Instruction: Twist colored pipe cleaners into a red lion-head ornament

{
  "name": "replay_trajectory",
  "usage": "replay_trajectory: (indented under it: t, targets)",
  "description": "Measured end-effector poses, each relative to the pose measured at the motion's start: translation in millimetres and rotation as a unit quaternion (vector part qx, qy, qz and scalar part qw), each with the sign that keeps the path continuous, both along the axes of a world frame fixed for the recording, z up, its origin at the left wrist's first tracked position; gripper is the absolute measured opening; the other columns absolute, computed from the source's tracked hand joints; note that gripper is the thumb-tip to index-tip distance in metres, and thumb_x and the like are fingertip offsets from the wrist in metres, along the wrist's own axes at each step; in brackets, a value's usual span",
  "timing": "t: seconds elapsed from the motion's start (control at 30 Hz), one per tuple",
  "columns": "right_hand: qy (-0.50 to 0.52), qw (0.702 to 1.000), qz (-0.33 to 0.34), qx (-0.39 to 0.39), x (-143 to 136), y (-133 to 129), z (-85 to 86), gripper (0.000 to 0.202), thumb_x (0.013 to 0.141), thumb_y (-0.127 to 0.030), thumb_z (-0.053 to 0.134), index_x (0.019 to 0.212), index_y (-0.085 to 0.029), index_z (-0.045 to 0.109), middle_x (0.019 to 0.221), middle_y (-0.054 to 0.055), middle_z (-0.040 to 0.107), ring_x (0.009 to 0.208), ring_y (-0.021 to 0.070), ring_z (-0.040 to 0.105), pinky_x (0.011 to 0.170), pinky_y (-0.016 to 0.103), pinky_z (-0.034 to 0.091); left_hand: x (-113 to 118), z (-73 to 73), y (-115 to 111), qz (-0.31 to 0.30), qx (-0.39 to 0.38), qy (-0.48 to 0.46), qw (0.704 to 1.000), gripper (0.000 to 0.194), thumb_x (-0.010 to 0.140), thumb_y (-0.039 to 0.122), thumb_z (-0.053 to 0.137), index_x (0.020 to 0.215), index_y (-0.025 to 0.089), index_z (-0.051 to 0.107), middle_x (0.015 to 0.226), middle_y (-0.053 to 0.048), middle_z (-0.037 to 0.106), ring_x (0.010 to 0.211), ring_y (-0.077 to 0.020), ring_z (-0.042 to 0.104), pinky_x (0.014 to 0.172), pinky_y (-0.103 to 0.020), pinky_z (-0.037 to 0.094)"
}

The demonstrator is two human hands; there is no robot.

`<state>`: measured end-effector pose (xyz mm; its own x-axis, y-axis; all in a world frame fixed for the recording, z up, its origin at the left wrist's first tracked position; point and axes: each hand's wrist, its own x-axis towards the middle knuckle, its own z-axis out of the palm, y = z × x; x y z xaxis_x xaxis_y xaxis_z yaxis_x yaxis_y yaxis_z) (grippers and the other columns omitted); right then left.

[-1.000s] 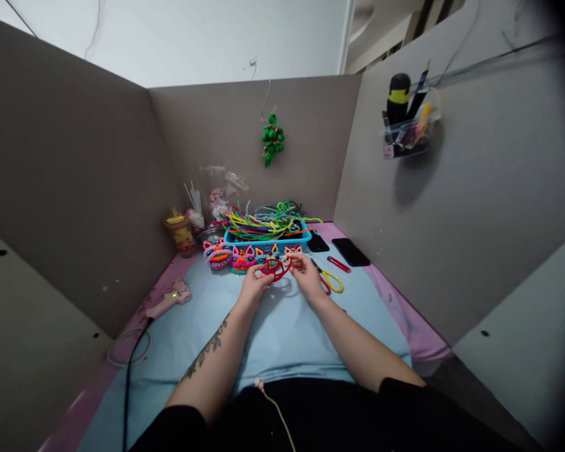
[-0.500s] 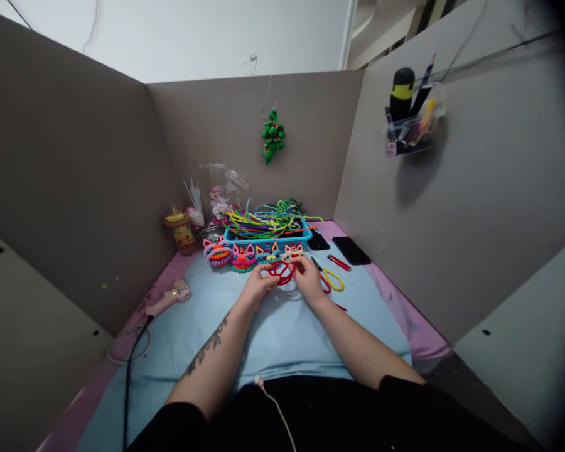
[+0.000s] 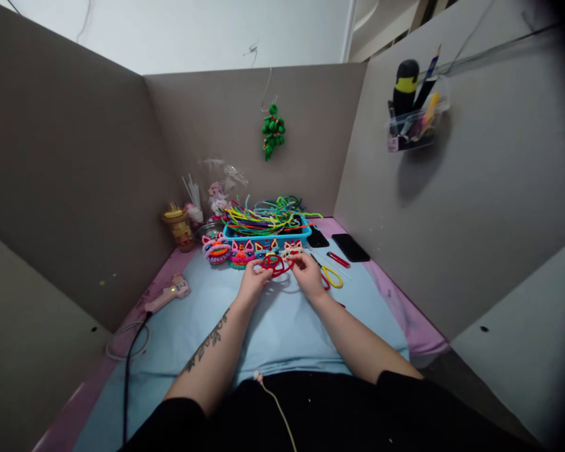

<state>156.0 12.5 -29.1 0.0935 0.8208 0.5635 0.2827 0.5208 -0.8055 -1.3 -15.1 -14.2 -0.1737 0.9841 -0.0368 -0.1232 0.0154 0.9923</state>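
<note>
Above the blue cloth, a red pipe-cleaner frame (image 3: 277,266), bent into a ring with crossing strands, is held between both hands. My left hand (image 3: 255,279) pinches its left side. Thumb and fingers of my right hand (image 3: 307,274) are closed on its right end. Just behind stand several colourful pipe-cleaner animal heads, among them a pink one (image 3: 242,252) and a cream one (image 3: 292,250). Scissors with red and yellow handles (image 3: 333,277) lie beside my right hand, partly hidden by it.
A blue basket (image 3: 266,241) full of pipe cleaners stands at the back. To the left lies a pink glue gun (image 3: 169,292) with a black cord, near a cup (image 3: 179,230). A red cutter (image 3: 339,259) and a phone (image 3: 351,247) lie right. Grey panels enclose three sides.
The red frame has tilted flatter and shifted slightly left, together with my left hand. My right hand keeps its hold. The whole view has shifted a little.
</note>
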Motion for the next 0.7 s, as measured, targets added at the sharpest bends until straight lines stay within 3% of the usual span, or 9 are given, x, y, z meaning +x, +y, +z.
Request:
replay_trajectory:
  t: [0.13, 0.33, 0.7]
  targets:
    - [-0.017, 0.999, 0.035, 0.022, -2.9, -5.1, 3.5, 0.019, 0.071, -0.018, 0.051, 0.084, -0.021, 0.064, 0.083, 0.003, 0.061, 0.07, 0.0156, 0.053, 0.062, 0.027, 0.042, -2.2, 1.4, -0.1, 0.036, -0.003, -0.011, 0.999, 0.051, 0.057, 0.029, 0.073, 0.098, 0.017, 0.046, 0.063, 0.001, 0.059, 0.055, -0.0108, 0.056, 0.051, -0.02, 0.038]
    - [-0.002, 0.996, 0.079, 0.036, -3.7, -12.1, 8.3, 0.016, 0.071, -0.019, 0.053, 0.082, -0.023, 0.064, 0.084, 0.004, 0.061, 0.077, 0.0177, 0.056, 0.069, 0.03, 0.045, -2.5, -0.1, 0.1, 0.037, 0.001, -0.012, 0.999, 0.048, 0.059, 0.028, 0.072, 0.098, 0.017, 0.047, 0.064, 0.001, 0.058, 0.056, -0.0109, 0.056, 0.051, -0.02, 0.039]
    - [0.042, 0.995, 0.087, 0.017, -4.1, -15.3, 6.6, 0.009, 0.07, -0.022, 0.058, 0.077, -0.022, 0.063, 0.078, 0.003, 0.061, 0.071, 0.0168, 0.056, 0.07, 0.03, 0.046, -2.4, 0.2, 0.5, 0.031, 0.01, -0.023, 0.999, 0.049, 0.057, 0.033, 0.072, 0.096, 0.018, 0.047, 0.065, 0.001, 0.058, 0.056, -0.011, 0.055, 0.052, -0.021, 0.04]
